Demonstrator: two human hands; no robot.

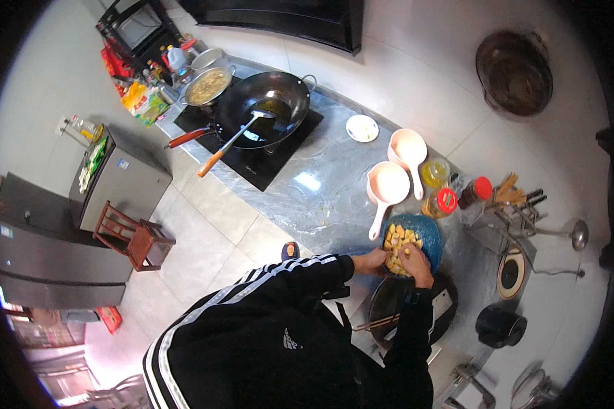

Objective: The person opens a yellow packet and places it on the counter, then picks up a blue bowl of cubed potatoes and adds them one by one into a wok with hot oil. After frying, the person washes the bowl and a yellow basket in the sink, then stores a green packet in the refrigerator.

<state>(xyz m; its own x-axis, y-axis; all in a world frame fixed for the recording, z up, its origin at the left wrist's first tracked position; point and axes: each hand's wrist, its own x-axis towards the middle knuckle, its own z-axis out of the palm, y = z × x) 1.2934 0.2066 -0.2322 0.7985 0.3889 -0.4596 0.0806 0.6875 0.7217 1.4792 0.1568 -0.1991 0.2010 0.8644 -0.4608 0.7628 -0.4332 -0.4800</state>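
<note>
A blue plastic basin (pixel 430 236) on the grey marble counter holds yellowish cut chunks of food (pixel 400 236). My left hand (pixel 372 260) grips the basin's near left rim. My right hand (pixel 414 262) reaches into the basin, its fingers curled among the chunks; a piece shows at the fingertips. Just behind the basin lie two pale pink ladles (pixel 388 183) (pixel 408 145). Below it in the picture is a round dark board or lid (pixel 442 327), with a pair of chopsticks (pixel 378 323) and a cleaver (pixel 441 305) on it.
On the black cooktop (pixel 258 174) stand a wok (pixel 225 110) with a spatula (pixel 227 145) and a pot of broth (pixel 210 86). A small plate (pixel 362 128), red-lidded jars (pixel 446 200) and a utensil rack (pixel 491 230) line the counter. A wooden chair (pixel 138 243) stands on the floor.
</note>
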